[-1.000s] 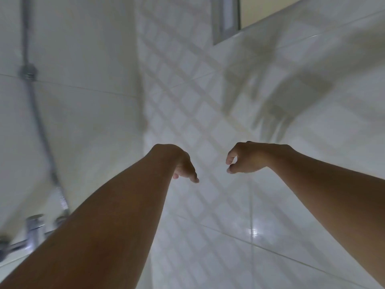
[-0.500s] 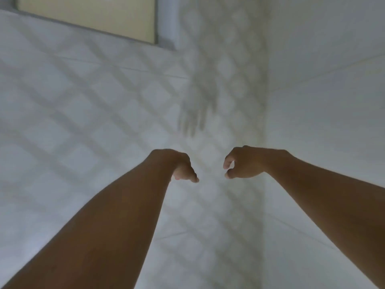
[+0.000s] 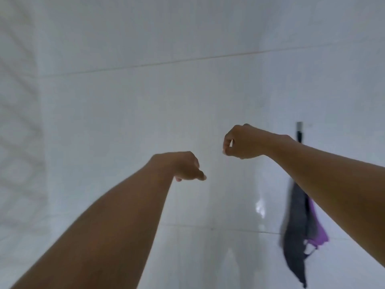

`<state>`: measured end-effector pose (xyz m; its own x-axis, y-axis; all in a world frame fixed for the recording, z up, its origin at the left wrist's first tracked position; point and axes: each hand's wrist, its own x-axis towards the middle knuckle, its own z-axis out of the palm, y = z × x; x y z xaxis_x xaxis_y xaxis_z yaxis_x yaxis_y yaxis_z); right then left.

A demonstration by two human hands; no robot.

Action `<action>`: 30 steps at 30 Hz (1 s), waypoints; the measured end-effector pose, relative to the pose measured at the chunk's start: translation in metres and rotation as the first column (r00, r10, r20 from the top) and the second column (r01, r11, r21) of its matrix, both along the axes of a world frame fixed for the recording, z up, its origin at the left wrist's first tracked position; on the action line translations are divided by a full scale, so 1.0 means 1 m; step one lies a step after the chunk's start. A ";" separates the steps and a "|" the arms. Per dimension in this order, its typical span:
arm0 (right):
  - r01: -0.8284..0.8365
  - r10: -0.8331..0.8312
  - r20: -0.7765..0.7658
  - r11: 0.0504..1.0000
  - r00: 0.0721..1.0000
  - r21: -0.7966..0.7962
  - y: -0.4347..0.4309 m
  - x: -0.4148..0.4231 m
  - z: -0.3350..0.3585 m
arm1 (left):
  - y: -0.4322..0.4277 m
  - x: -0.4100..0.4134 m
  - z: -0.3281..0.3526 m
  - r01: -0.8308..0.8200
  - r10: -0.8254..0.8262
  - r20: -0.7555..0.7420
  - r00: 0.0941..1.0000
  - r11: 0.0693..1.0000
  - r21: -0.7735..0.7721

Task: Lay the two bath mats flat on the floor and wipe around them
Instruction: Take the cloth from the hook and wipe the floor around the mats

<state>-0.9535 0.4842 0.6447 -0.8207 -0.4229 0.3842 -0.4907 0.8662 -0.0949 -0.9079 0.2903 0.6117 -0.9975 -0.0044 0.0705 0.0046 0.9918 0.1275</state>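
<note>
**Both Arms Raised Before the Tiled Wall, Mats Out of View**

A glossy white tiled wall [image 3: 187,97] filled the view, crossed by thin grout lines. Two bare forearms reached up in front of it, the left forearm [image 3: 108,226] from the lower left and the right forearm [image 3: 325,184] from the right edge. A dark grey cloth [image 3: 295,230] with a purple piece [image 3: 318,234] beside it hung against the wall, partly behind the right forearm. The left hand [image 3: 185,167] drooped from a bent wrist, fingers hanging loosely and holding nothing. The right hand [image 3: 241,142] sat higher and well apart from the left hand, with its fingers curled into an empty fist. A small dark hook [image 3: 299,130] carried the cloth. Neither bath mat showed in view, so their position could not be told.
</note>
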 end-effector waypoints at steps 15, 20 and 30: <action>0.536 -0.480 0.244 0.706 0.843 -0.462 0.180 -0.079 -0.088 | 0.219 -0.161 -0.098 0.437 -0.431 -0.073 0.899 0.879 0.191; 0.510 -0.457 0.238 0.688 0.857 -0.516 0.169 -0.101 -0.118 | 0.233 -0.182 -0.133 0.463 -0.424 -0.186 0.886 0.823 0.330; 0.243 -0.504 -0.043 0.487 0.863 -0.839 0.156 -0.075 -0.038 | 0.200 -0.181 -0.041 0.530 -0.449 -0.309 0.838 0.542 0.652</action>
<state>-1.0285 0.6402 0.6069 -0.6403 0.4818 0.5982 -0.2549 0.6014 -0.7572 -1.0889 0.4900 0.5707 -0.8475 0.3955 0.3539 0.5139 0.4452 0.7333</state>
